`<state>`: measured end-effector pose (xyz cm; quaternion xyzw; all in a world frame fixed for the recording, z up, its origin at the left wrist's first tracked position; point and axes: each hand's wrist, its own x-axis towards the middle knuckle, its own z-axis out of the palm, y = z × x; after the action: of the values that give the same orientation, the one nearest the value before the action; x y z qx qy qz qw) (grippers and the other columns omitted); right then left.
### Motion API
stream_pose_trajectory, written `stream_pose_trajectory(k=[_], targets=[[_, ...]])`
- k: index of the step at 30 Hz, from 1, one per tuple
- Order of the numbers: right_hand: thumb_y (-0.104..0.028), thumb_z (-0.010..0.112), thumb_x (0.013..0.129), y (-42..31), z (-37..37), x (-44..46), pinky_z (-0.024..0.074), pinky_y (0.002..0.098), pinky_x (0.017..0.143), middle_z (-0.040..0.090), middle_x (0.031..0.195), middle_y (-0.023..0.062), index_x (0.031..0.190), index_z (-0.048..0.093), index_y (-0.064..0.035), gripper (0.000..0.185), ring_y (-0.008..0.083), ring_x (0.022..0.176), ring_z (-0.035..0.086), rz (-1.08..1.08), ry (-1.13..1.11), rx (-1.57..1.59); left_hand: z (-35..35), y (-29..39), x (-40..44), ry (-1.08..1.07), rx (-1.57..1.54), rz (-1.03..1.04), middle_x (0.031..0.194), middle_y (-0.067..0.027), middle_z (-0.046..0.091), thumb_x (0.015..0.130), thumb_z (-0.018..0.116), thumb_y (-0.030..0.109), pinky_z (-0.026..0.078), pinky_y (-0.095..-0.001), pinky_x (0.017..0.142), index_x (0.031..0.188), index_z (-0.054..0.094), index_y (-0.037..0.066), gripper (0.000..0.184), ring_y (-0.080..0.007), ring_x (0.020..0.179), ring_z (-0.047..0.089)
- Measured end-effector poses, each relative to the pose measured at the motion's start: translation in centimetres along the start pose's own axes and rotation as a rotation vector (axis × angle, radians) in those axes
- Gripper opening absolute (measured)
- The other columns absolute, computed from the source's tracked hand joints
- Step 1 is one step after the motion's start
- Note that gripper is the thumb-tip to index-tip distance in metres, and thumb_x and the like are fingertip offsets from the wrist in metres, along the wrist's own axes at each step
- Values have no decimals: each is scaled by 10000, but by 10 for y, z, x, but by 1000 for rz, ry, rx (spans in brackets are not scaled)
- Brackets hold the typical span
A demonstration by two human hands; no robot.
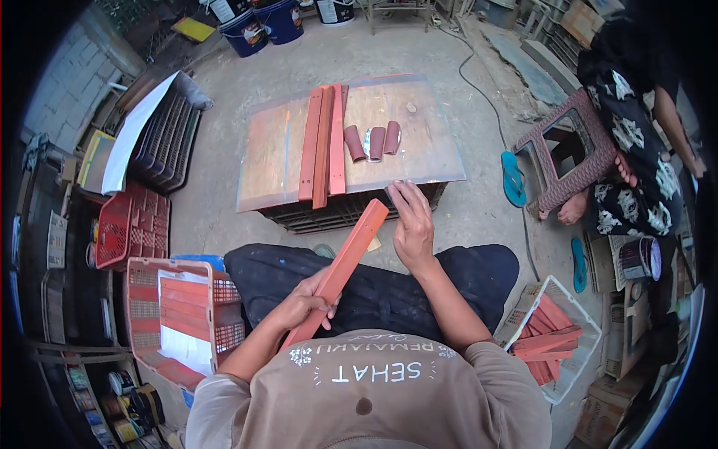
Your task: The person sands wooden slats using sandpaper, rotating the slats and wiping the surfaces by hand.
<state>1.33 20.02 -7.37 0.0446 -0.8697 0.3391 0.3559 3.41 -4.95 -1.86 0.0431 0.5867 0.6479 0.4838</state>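
Observation:
My left hand (308, 298) is wrapped round the lower part of a red-painted wooden strip (350, 248), which slants up over my lap. Near the strip's upper end, my right hand (413, 228) has its fingers together and bent; a small dark edge shows at the fingertips, too little to identify. In front, several red strips (314, 142) lie side by side on a wooden board (262, 161). To their right on the board are curled brown pieces that look like sandpaper (354, 144).
A crate (535, 299) of red pieces stands at the right, a pink crate (138, 310) with strips and paper at the left. A red basket (112, 228) and stacked crates stand beyond. At right, a person (624, 150) sits near a woven stool (583, 176) and sandals (513, 179).

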Motion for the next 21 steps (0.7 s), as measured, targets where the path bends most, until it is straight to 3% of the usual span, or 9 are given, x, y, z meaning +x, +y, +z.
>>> stream_pose_trajectory(k=[2,8,11,12,16,19,21], targets=[[120,478,711,-1,0,-3,379,442,1025,568,1258,157,1221,591,-11,539,334,1255,479,-34,-9,69,-5,1,4,3,-27,3,894,-118,501,661,480,-54,583,-354,551,1395,246,50,778,-207,709,575],[113,483,715,-17,8,-7,376,446,1041,553,1267,169,1254,562,-11,558,349,1249,477,-154,-106,66,-23,21,25,-189,-273,66,1031,-157,544,585,510,-5,614,-376,640,1415,279,36,863,-258,938,618],[129,475,714,-13,5,3,373,444,1049,535,1295,184,1284,528,-2,588,347,1266,466,-152,-105,11,-24,32,36,-194,-379,88,1049,-192,517,558,497,34,621,-375,641,1384,316,-38,849,-294,1055,571],[141,471,707,-11,5,6,373,442,1051,528,1306,188,1284,526,4,595,345,1272,462,-153,-109,4,-27,37,40,-225,-355,93,1188,-216,491,564,485,35,622,-348,655,1393,296,-73,857,-298,1177,515],[153,463,708,6,9,18,369,437,1059,508,1332,201,1281,517,15,592,344,1290,446,-190,-200,-20,-35,51,72,-324,-485,108,1372,-203,421,583,465,19,620,-371,724,1388,303,-85,827,-343,1321,399],[144,450,725,21,17,25,360,438,1072,492,1338,217,1304,485,11,595,359,1295,429,-142,-303,-46,-50,57,112,-334,-578,45,1361,-175,449,609,477,38,603,-375,745,1403,330,-42,812,-290,1281,464],[129,455,725,32,21,35,349,437,1081,481,1347,217,1319,466,9,606,365,1302,415,-105,-352,-55,-57,56,136,-335,-642,30,1383,-169,431,626,466,33,572,-373,829,1394,345,-44,782,-281,1279,464]])
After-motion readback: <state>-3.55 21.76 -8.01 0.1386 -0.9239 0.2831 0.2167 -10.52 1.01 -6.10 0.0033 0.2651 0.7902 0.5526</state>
